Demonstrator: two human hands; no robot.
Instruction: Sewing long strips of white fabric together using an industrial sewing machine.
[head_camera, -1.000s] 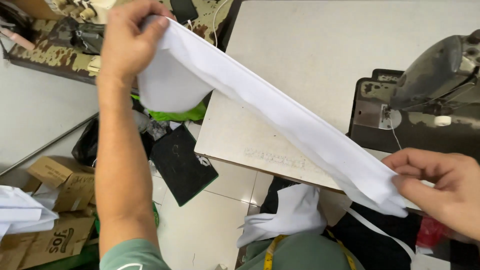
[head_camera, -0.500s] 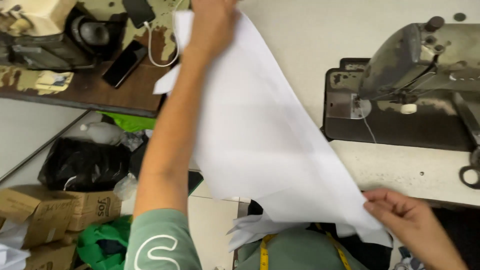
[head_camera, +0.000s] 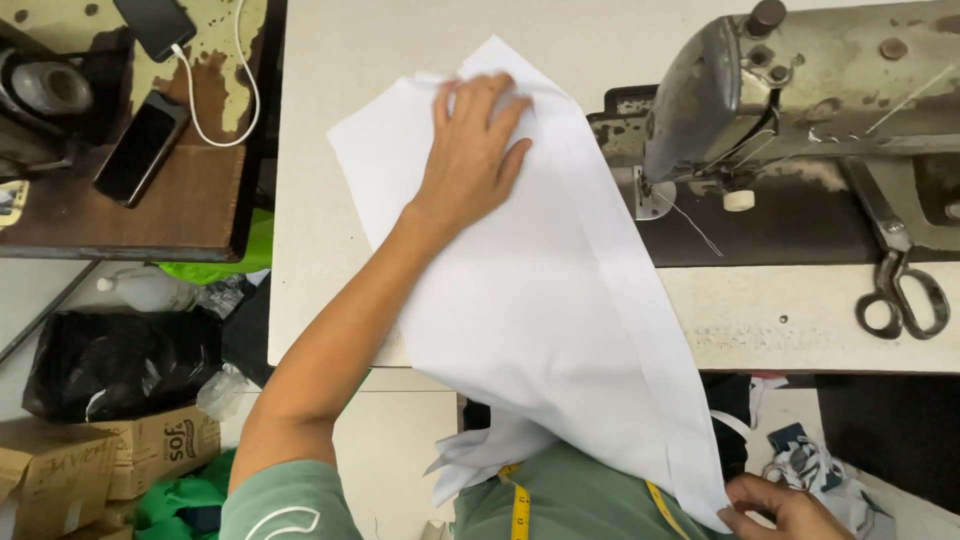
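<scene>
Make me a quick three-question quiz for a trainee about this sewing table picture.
1. True or false: the left hand lies flat on the white fabric.
2. Where are the scissors? A) on the table right of the sewing machine B) on the floor C) in the left hand
3. Which hand pinches the fabric's lower corner near the lap?

Key: 1 true. 2 A. 3 the right hand.
</scene>
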